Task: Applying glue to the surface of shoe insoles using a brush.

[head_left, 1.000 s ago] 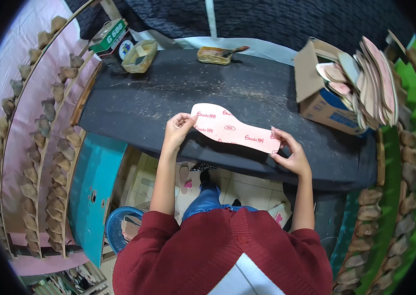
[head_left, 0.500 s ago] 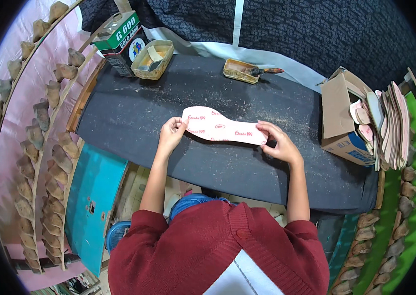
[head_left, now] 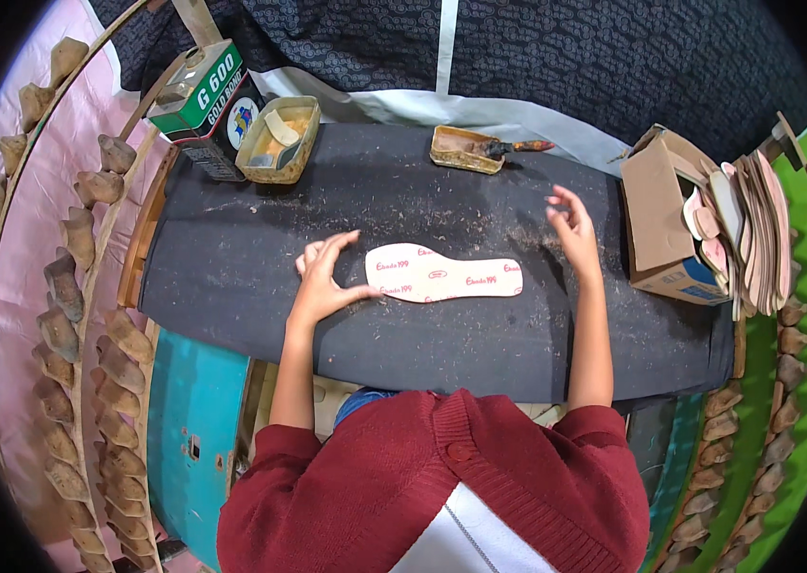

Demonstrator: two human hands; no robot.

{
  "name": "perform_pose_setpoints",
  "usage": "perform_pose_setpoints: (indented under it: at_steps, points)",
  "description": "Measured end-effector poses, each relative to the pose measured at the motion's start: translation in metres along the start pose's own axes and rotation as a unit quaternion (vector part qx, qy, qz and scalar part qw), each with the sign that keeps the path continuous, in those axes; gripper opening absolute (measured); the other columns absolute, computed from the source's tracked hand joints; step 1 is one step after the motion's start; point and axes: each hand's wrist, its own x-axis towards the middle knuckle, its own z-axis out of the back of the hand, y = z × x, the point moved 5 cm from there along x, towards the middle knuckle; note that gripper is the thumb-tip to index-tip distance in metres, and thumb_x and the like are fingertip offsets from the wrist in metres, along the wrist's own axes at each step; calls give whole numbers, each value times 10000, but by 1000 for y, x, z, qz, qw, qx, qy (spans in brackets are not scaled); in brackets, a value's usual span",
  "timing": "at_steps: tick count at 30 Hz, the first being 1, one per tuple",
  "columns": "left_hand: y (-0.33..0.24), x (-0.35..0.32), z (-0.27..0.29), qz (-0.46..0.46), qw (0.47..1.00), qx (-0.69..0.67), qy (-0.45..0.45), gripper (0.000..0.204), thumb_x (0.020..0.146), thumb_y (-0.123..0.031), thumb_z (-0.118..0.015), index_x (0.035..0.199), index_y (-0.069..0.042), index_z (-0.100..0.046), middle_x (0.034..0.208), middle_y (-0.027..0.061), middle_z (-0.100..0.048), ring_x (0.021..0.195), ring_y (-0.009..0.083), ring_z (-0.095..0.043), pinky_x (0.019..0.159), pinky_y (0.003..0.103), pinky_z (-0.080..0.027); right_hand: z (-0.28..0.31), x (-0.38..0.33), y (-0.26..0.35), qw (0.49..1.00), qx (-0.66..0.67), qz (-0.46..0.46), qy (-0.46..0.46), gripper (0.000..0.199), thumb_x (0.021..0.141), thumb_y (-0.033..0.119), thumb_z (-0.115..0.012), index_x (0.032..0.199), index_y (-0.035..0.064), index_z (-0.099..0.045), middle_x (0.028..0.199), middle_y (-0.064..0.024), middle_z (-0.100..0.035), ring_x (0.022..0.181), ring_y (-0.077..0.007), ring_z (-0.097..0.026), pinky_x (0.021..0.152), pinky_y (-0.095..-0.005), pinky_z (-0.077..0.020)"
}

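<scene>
One pink insole (head_left: pixel 441 278) flat mid-desk (head_left: pixel 231 248), left hand (head_left: pixel 322 277) open touching its toe end, right hand (head_left: pixel 575 224) open, lifted clear; two glue trays (head_left: pixel 279 143), one cardboard box (head_left: pixel 661 220) stuffed with insoles.

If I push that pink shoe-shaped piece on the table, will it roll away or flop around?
The insole lies completely flat on the dark table, so it would probably slide, not roll. It looks thin like card, so it is likely light and a bit bendy. The left hand touches its wide end.
</scene>
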Motion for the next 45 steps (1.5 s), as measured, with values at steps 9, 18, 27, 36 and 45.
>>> perform_pose_setpoints:
  at_steps: [9,18,27,36,45]
  points:
    - [8,-7,0,-11,999,-21,24,883,434,-421,-741,1188,-132,-385,1050,-29,-568,928,175,-417,848,319,-227,-38,86,-30,957,206,-166,-121,242,766,320,-580,860,126,-469,628,64,-428,479,-5,-379,396,-144,-279]
    - [13,-7,-2,14,999,-38,35,812,465,-390,-742,1169,-143,-422,1018,-54,-577,889,159,-418,839,317,-239,-81,125,15,990,39,111,-84,214,812,199,-529,869,-7,-536,724,-48,-574,638,-120,-548,603,-238,-429]
    - [9,-7,-8,-3,999,-42,29,749,501,-372,-735,1149,-142,-439,989,-55,-588,866,157,-430,821,317,-251,-142,146,73,936,-303,177,32,286,778,321,-510,871,56,-565,674,-148,-585,647,-300,-578,567,-383,-440]
    - [4,-9,-5,-37,999,-23,-13,554,619,-252,-688,1110,-128,-463,942,-49,-603,819,162,-435,790,312,-263,-101,156,29,980,-155,123,-29,293,800,288,-499,826,0,-543,666,-162,-574,612,-281,-564,557,-337,-421]
    - [6,-10,-4,-50,998,-29,-32,461,665,-167,-630,1098,-121,-477,891,-49,-609,781,170,-439,761,323,-286,-32,133,6,978,-75,110,-162,269,851,272,-464,809,13,-521,587,0,-482,515,-55,-441,460,-200,-355]
